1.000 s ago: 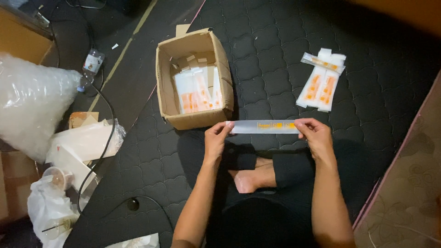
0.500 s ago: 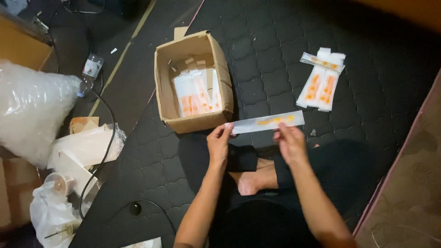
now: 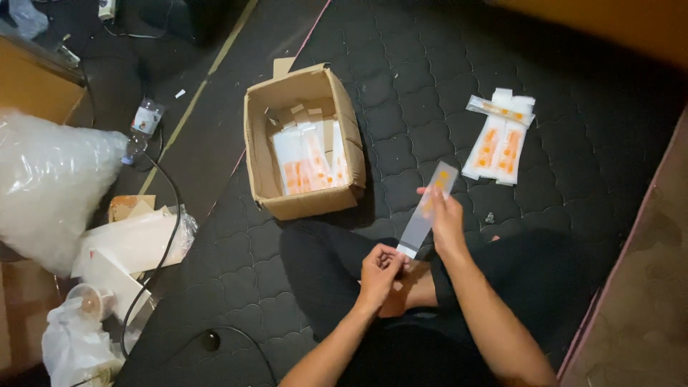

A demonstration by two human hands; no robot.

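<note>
Over the lap, both hands [image 3: 380,272] [image 3: 446,215] pinch (grip closed) a clear packet [image 3: 428,209].

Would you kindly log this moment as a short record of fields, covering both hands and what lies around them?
Left hand: pinches the lower end of a clear plastic sleeve.
Right hand: grips the sleeve's middle; sleeve tilted.
Cardboard box: open, holds orange-and-white packets.
Packet pile: on the black quilted mat, right of the box.
</note>
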